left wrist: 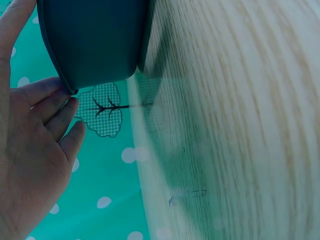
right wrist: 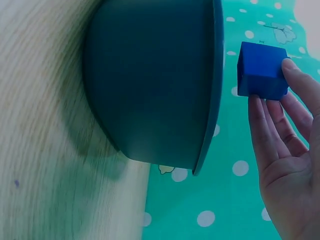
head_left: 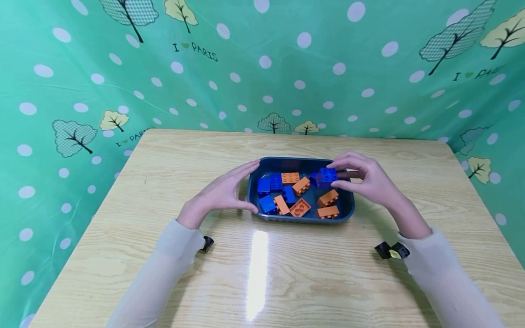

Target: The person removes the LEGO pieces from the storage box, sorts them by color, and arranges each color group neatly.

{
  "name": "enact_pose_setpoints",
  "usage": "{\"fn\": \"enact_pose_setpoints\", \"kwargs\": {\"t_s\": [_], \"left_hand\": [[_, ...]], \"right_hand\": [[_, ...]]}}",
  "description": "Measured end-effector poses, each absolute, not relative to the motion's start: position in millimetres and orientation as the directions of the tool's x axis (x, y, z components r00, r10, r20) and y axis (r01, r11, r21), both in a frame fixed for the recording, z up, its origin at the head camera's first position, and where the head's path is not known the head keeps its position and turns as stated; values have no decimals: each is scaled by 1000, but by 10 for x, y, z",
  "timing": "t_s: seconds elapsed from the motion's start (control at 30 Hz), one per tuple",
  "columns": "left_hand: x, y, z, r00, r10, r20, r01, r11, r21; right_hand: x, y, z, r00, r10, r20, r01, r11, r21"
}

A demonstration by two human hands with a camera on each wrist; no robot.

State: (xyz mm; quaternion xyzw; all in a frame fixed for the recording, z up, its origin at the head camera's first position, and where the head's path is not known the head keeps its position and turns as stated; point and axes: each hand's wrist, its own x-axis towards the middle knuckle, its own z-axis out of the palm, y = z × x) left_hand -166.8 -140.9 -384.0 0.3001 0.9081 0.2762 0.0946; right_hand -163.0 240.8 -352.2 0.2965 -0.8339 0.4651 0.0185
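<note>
A dark blue rectangular bin [head_left: 303,220] stands on the table with several blue and orange toy building bricks lying loose in it. My left hand [head_left: 219,191] holds the bin's left end, thumb at the near corner and fingers at the far corner. In the left wrist view, the fingers of that hand [left wrist: 40,130] touch the bin's rim [left wrist: 55,65]. Above the bin's right part, my right hand [head_left: 367,180] pinches a blue building brick [head_left: 328,175] between thumb and fingers, studs up in the head view. The right wrist view has this brick [right wrist: 262,70] higher than the rim.
Wooden tabletop [head_left: 328,273] surrounds the bin. A green dotted cloth [head_left: 246,68] printed with trees hangs behind the table and along its sides. Inside the bin, blue bricks [head_left: 267,204] lie mostly at the left, with orange bricks [head_left: 328,212] at the middle and right.
</note>
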Motion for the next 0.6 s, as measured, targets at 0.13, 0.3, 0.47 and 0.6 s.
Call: {"fn": "enact_pose_setpoints", "kwargs": {"t_s": [0.13, 0.3, 0.47, 0.6], "left_hand": [[-1673, -1409, -3839, -803, 596, -8, 493, 672, 552], [-1687, -1407, -3845, -806, 592, -14, 491, 680, 545], [-1707, -1403, -3834, -804, 594, -20, 489, 682, 544], [-1725, -1401, -3826, -801, 599, -20, 495, 679, 542]], "right_hand": [[-1562, 2410, -3508, -807, -486, 336, -538, 370, -757], [-1466, 2419, -3511, -785, -502, 363, -566, 344, -750], [-1360, 2429, -3516, -777, -499, 384, -580, 330, -744], [-1274, 2433, -3527, -758, -509, 408, -599, 295, -745]]}}
